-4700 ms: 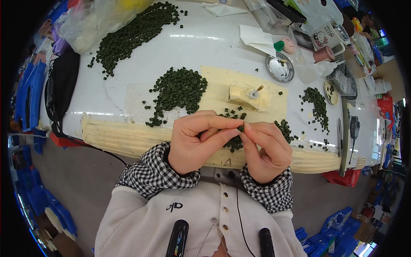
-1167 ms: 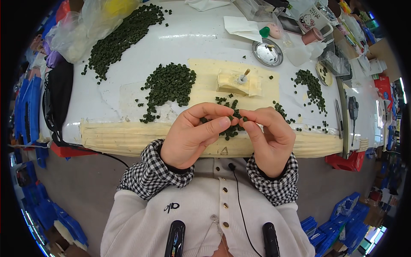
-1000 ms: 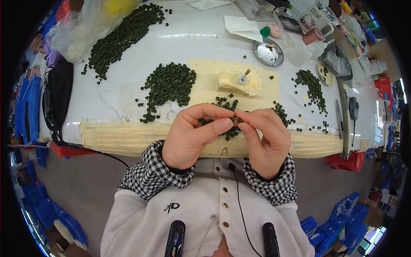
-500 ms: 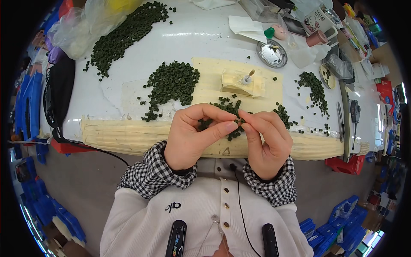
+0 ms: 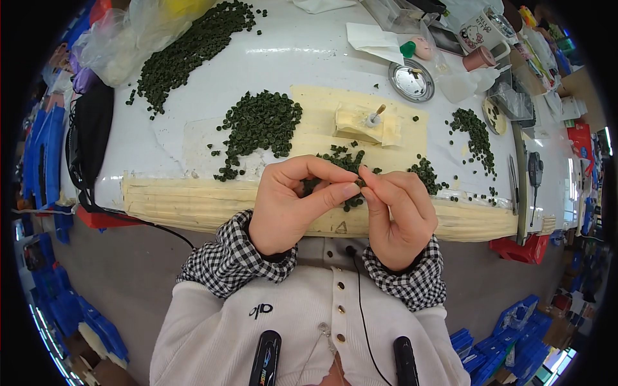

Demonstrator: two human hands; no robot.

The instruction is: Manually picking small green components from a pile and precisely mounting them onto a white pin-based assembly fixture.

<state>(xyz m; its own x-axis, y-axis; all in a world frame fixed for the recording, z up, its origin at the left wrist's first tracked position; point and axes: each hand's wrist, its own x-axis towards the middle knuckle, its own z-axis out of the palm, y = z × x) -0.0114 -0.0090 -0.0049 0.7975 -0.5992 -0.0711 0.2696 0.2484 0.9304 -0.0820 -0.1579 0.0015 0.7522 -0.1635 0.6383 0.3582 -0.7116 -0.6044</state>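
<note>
My left hand [image 5: 293, 206] and my right hand [image 5: 399, 215] meet fingertip to fingertip over the near edge of the white table [image 5: 322, 58]. Between the thumbs and forefingers sits a small dark green part [image 5: 358, 185], mostly hidden by the fingers. Just beyond the fingers lies a small scatter of the same green parts [image 5: 341, 157]. Farther out, a larger heap of green parts [image 5: 261, 122] rests on the yellowish taped mat [image 5: 309, 138]. A small taped block with a peg [image 5: 367, 122] stands behind the hands.
A long heap of green parts [image 5: 187, 51] runs along the far left, another pile [image 5: 476, 132] lies at right. A round metal tin [image 5: 412, 80], a mug [image 5: 479, 29], paper and clear bags crowd the far right. A black bag [image 5: 87, 141] hangs at left.
Both hands stay joined at the fingertips near the table edge; the fingers have shifted slightly around the small green part. Nothing else on the table has moved.
</note>
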